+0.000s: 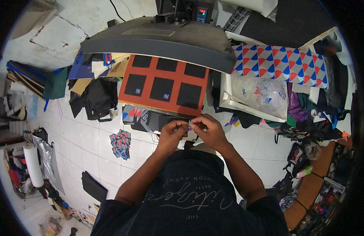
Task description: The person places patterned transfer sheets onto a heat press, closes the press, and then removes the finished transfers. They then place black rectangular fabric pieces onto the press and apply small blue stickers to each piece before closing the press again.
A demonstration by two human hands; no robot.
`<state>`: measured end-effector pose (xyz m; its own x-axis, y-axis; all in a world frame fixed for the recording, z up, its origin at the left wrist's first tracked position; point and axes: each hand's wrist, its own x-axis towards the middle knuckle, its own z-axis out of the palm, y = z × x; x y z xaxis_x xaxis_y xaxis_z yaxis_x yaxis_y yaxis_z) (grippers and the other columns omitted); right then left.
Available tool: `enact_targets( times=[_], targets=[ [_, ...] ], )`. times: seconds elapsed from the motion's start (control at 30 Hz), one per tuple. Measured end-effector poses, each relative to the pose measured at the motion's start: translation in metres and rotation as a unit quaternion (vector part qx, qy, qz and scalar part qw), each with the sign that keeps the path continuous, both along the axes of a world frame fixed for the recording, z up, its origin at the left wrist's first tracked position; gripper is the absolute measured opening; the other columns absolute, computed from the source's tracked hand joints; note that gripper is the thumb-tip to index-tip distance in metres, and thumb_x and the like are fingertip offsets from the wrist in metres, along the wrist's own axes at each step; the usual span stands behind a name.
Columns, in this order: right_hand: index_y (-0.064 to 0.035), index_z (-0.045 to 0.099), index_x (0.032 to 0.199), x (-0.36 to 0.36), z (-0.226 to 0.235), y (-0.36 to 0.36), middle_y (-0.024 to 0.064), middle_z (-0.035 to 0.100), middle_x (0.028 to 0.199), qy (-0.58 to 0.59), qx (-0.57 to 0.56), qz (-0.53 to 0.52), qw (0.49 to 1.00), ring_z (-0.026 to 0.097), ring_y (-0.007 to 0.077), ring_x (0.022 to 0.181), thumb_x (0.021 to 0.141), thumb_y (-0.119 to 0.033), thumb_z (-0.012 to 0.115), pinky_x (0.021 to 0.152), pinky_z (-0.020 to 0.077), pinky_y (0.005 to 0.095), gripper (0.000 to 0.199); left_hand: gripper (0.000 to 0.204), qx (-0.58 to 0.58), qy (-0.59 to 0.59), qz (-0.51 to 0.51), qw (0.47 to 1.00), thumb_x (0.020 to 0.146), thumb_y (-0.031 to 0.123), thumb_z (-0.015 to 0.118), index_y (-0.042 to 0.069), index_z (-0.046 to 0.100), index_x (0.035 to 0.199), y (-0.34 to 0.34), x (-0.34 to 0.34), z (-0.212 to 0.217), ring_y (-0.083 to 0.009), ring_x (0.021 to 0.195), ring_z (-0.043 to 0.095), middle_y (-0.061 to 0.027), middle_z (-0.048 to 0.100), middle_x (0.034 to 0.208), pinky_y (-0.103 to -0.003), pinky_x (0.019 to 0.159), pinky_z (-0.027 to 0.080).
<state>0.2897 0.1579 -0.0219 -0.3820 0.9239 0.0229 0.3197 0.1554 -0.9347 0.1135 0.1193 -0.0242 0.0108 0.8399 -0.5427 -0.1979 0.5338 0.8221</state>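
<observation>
My left hand [172, 134] and my right hand [210, 130] meet in front of my waist, fingertips pinched around a small blue-and-red transfer label [189, 128]. Just beyond them lies an orange-red board [146, 98] bearing several black fabric squares in rows. In the near row, the left square [134, 81] and the middle square [161, 83] each carry a small blue patch at the lower edge. The near right square [190, 95] shows plain black. Over the board's far edge hangs the wide dark plate of a heat press [158, 45], partly hiding the far row.
An open white box [254, 113] with clear plastic bags stands right of the board, beside a red, blue and grey patterned sheet [280, 65]. Left are a black bag [100, 98] and, on the tiled floor, patterned pieces [120, 144]. Shelves with clutter line the right side.
</observation>
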Motion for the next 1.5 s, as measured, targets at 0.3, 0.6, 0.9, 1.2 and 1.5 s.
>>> enact_targets(
  times=[0.3, 0.6, 0.9, 1.2, 1.5],
  targets=[
    [-0.0015, 0.064, 0.094, 0.004, -0.012, -0.002, 0.0120, 0.063, 0.088, -0.057, -0.165, 0.074, 0.982, 0.064, 0.0224, 0.081, 0.086, -0.020, 0.065, 0.072, 0.0494, 0.0347, 0.020, 0.018, 0.021, 0.081, -0.078, 0.993, 0.091, 0.016, 0.059, 0.002, 0.064, 0.100, -0.010, -0.005, -0.020, -0.0076, 0.069, 0.055, -0.0014, 0.060, 0.077, -0.022, 0.061, 0.042],
    [-0.0019, 0.067, 0.090, 0.005, -0.072, 0.075, 0.0114, 0.068, 0.081, -0.093, -0.094, -0.019, 0.991, 0.066, 0.0228, 0.074, 0.084, -0.020, 0.065, 0.067, 0.0503, 0.0357, 0.019, 0.025, -0.099, -0.040, 0.046, 0.993, 0.091, 0.021, 0.059, 0.004, 0.057, 0.110, -0.019, -0.021, -0.044, -0.0135, 0.077, 0.056, -0.0045, 0.061, 0.091, -0.027, 0.065, 0.046],
    [-0.0036, 0.067, 0.087, -0.003, -0.078, 0.086, 0.0144, 0.066, 0.081, -0.178, -0.005, -0.013, 0.984, 0.066, 0.0284, 0.077, 0.083, -0.021, 0.066, 0.069, 0.0502, 0.0383, 0.018, 0.024, -0.113, -0.055, 0.089, 0.988, 0.091, 0.022, 0.060, 0.004, 0.057, 0.107, -0.045, -0.032, -0.064, -0.0118, 0.073, 0.055, -0.0041, 0.060, 0.090, -0.025, 0.063, 0.044],
    [-0.0057, 0.064, 0.089, -0.009, -0.088, 0.076, 0.0115, 0.062, 0.088, -0.206, 0.028, -0.046, 0.977, 0.063, 0.0275, 0.083, 0.084, -0.023, 0.067, 0.072, 0.0489, 0.0398, 0.018, 0.021, -0.121, -0.049, 0.105, 0.986, 0.087, 0.018, 0.060, 0.004, 0.059, 0.103, -0.049, -0.036, -0.067, -0.0109, 0.071, 0.056, -0.0038, 0.061, 0.088, -0.023, 0.060, 0.040],
    [-0.0068, 0.063, 0.089, -0.013, -0.085, 0.074, 0.0112, 0.061, 0.086, -0.222, 0.038, -0.058, 0.972, 0.063, 0.0275, 0.080, 0.084, -0.022, 0.067, 0.072, 0.0495, 0.0401, 0.017, 0.023, -0.122, -0.041, 0.095, 0.987, 0.087, 0.021, 0.061, 0.004, 0.060, 0.104, -0.048, -0.039, -0.070, -0.0120, 0.072, 0.056, -0.0043, 0.061, 0.088, -0.024, 0.062, 0.041]
  ],
)
